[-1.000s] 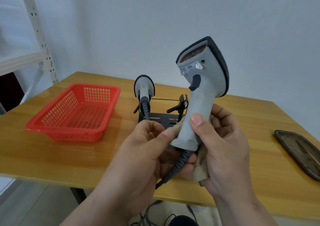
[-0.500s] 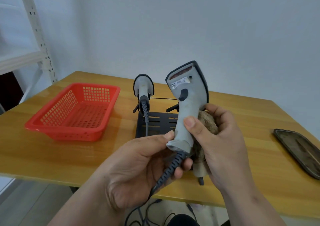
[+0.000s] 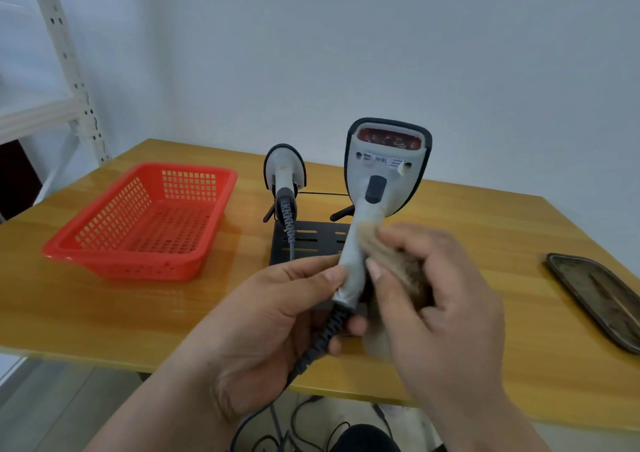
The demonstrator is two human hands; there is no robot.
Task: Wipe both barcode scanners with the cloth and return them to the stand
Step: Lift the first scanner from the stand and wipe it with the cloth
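A: What sits at the far left of the frame?

B: A white shelf upright [image 3: 65,67] in the upper left, and below it a red basket [image 3: 145,223] on the wooden table [image 3: 104,309].

A: And toward the centre?

B: The second scanner [image 3: 284,171] hangs in the black stand [image 3: 308,240], head up, its coiled cord running down. Just right of it the other cradle arm [image 3: 341,213] shows, partly hidden behind the held scanner.

A: What are the hands doing?

B: The left hand [image 3: 263,334], lower centre, has thumb and fingers curled round the bottom of the held scanner [image 3: 381,178] where the cable [image 3: 322,337] leaves it. That scanner stands upright in mid-frame, its red window facing the camera.

A: The right hand?

B: The right hand [image 3: 440,306] grips the bunched beige cloth [image 3: 398,264] against the right side of the handle, thumb tip on the grey shaft. It is blurred.

A: Far right?

B: A dark tray [image 3: 595,295] lies on the table, at the frame's right edge.
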